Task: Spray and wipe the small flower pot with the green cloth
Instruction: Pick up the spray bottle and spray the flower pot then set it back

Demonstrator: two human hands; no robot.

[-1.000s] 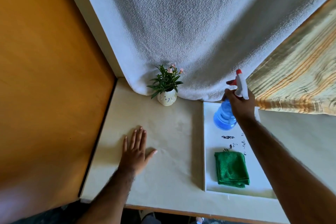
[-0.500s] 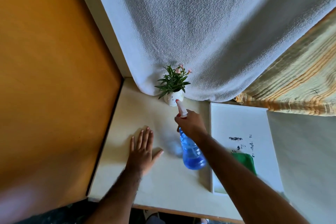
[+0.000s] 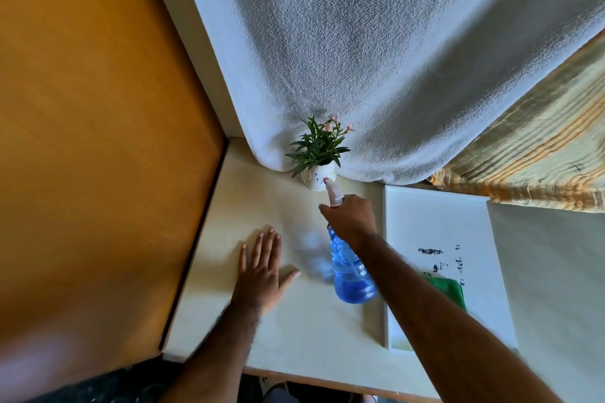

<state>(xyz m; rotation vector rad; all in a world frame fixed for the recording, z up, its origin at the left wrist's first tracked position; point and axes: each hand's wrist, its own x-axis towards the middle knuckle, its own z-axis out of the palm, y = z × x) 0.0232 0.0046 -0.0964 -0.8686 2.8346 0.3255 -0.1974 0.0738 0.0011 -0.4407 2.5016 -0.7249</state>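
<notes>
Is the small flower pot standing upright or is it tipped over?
Upright. The small flower pot stands on its base on the table, its plant rising from its top, while the spray bottle nozzle points at it.

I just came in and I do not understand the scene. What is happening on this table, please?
A person is cleaning a small flower pot. The right hand holds a blue spray bottle with its nozzle aimed at the pot from very close. The left hand lies flat and open on the table. The green cloth lies untouched on a white board to the right, partly hidden behind the right arm, so the wiping is not yet begun.
</notes>
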